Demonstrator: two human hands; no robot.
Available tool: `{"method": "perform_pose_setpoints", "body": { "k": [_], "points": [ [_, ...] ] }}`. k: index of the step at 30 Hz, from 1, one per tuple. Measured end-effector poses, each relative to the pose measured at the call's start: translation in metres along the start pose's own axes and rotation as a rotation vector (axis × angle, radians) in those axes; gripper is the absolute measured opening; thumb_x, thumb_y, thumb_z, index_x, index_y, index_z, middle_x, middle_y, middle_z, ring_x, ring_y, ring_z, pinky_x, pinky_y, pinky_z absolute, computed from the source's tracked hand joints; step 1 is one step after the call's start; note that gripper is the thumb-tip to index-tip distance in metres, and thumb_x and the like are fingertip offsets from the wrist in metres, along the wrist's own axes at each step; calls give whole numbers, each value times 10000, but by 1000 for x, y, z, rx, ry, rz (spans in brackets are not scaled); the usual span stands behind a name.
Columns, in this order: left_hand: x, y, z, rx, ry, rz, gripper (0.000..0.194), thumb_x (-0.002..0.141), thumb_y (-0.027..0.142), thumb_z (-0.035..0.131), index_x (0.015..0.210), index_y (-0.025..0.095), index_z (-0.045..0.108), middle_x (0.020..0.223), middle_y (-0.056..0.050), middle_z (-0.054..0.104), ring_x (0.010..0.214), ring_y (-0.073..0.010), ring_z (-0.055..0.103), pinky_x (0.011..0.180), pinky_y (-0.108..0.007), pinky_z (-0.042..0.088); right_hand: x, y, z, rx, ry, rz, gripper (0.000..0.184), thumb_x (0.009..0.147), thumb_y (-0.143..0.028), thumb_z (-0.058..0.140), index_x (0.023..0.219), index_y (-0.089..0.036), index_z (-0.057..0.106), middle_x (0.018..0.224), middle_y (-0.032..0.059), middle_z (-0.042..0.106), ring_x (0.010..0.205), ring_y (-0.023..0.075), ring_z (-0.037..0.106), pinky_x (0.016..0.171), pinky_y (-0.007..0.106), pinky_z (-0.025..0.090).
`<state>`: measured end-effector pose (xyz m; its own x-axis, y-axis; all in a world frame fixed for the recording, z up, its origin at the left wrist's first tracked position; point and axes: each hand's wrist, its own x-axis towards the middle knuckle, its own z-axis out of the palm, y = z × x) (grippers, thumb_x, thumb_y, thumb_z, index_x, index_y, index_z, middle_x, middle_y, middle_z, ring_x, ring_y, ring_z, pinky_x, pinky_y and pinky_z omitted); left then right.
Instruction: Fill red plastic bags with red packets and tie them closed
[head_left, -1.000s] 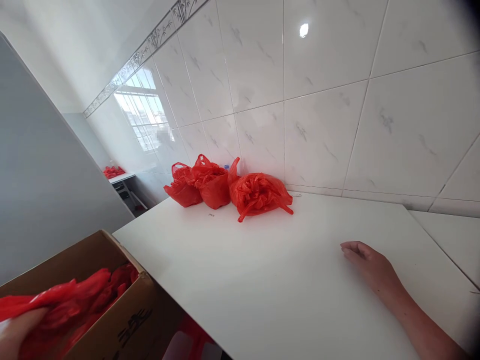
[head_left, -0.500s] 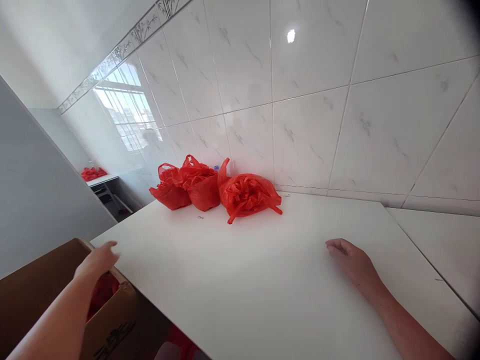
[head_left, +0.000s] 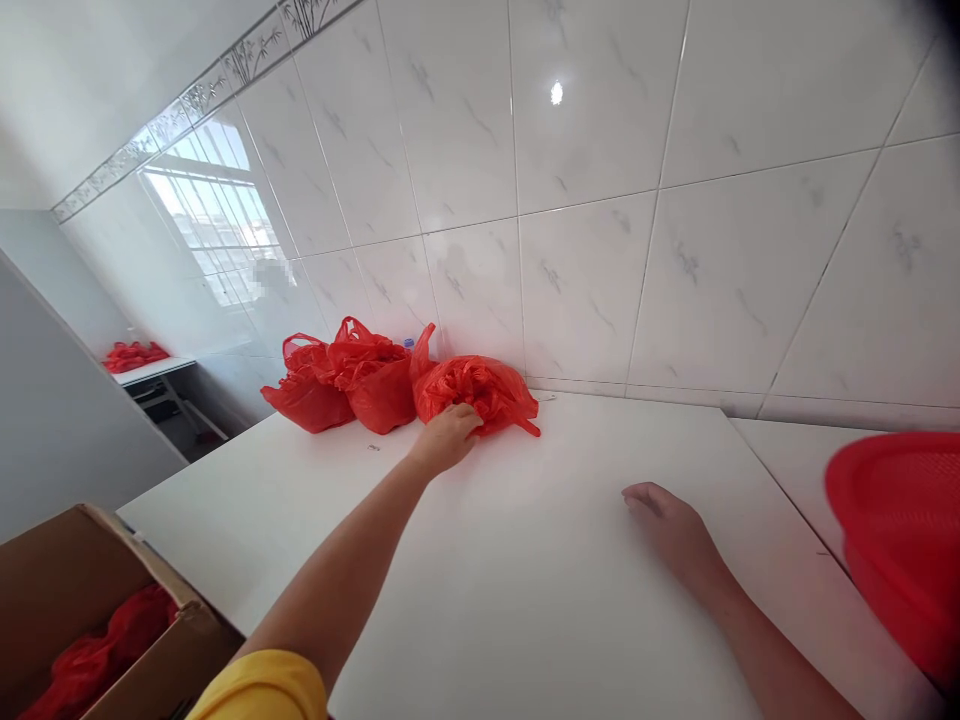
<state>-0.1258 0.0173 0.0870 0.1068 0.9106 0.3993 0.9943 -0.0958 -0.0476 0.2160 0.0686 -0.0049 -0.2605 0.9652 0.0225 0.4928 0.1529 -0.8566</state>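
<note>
My left hand (head_left: pixel 448 440) reaches across the white table (head_left: pixel 480 580) to the rightmost red plastic bag (head_left: pixel 499 385). Its fingers are curled onto the bag's near side, over one of its handles; the fingertips are partly hidden. Beside that bag, along the wall, stand a middle red bag (head_left: pixel 382 395) and a left red bag (head_left: pixel 311 400), both bulging with loops upward. My right hand (head_left: pixel 667 515) rests on the tabletop, its fingers loosely curled in and nothing visible in them.
A cardboard box (head_left: pixel 191 640) with a red plastic bundle (head_left: pixel 112 650) inside stands at the lower left. A red plastic basket (head_left: pixel 892 530) is at the right edge. The tiled wall (head_left: pixel 585 280) bounds the table's back. More red bags (head_left: pixel 135 355) lie on a far table.
My left hand has moved from over the cardboard box to the rightmost bag. The view has turned right, bringing the red basket in. My right hand stays on the table.
</note>
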Motion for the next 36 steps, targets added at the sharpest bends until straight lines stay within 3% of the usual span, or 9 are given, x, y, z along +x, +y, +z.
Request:
{"method": "perform_pose_setpoints", "body": {
  "k": [5,8,13,17,21,24,29,32,36],
  "points": [
    [18,18,38,50,-36,-49,313,754,218,559,1060,215,626,1334,-98,455,1256,-305,353,978,-494,344,2,-6,24,-239,37,-257,291,821,-309,403,1036,-221,578,1105,47,587,977,204,563,834,337,443],
    [14,21,51,17,3,-61,294,774,198,528,1051,230,623,1234,-79,534,1168,-278,439,934,-474,379,12,-24,57,-334,50,-412,392,797,-228,433,1169,-182,546,1219,93,520,1113,224,496,944,351,383],
    [0,24,57,-12,72,-49,259,796,151,480,978,241,640,1114,-63,599,1031,-235,519,878,-411,418,42,-66,121,-289,70,-354,528,800,-272,503,1322,-224,437,1454,112,241,1211,273,421,964,399,368],
    [-5,17,48,61,157,-8,282,836,151,432,1009,247,633,1180,-74,559,1135,-243,460,937,-417,387,65,-79,145,-311,94,-362,477,800,-228,495,1276,-226,488,1492,85,160,1246,299,370,974,429,345],
    [3,7,39,170,179,-26,334,846,180,443,1133,278,583,1387,-63,408,1322,-276,271,1042,-471,275,78,-75,146,-382,30,-393,450,798,-217,476,1244,-156,495,1440,128,308,1288,323,288,1006,477,266],
    [17,-1,45,192,164,-94,484,809,243,533,1285,291,461,1497,-60,219,1378,-315,128,1060,-522,219,77,-76,141,-379,-30,-442,345,787,-181,470,1121,-165,556,1278,116,499,1182,287,410,981,444,289],
    [36,-17,68,134,93,-250,701,740,301,621,1376,283,328,1510,-113,147,1364,-364,126,1013,-574,255,48,-75,126,-350,-91,-474,223,755,-70,391,784,-210,562,846,18,609,818,163,539,699,263,420],
    [41,-27,80,111,18,-258,634,744,264,605,1339,291,388,1497,-113,188,1358,-358,148,1044,-575,199,19,-62,108,-324,-118,-485,264,765,-77,355,853,-233,550,796,5,592,761,163,526,640,261,412],
    [48,-31,87,114,-14,-262,533,790,221,528,1312,278,432,1486,-116,220,1364,-343,139,1061,-565,155,-21,-31,68,-320,-119,-403,389,752,-117,384,1082,-255,539,954,36,602,876,196,535,753,313,428]
  ]
}}
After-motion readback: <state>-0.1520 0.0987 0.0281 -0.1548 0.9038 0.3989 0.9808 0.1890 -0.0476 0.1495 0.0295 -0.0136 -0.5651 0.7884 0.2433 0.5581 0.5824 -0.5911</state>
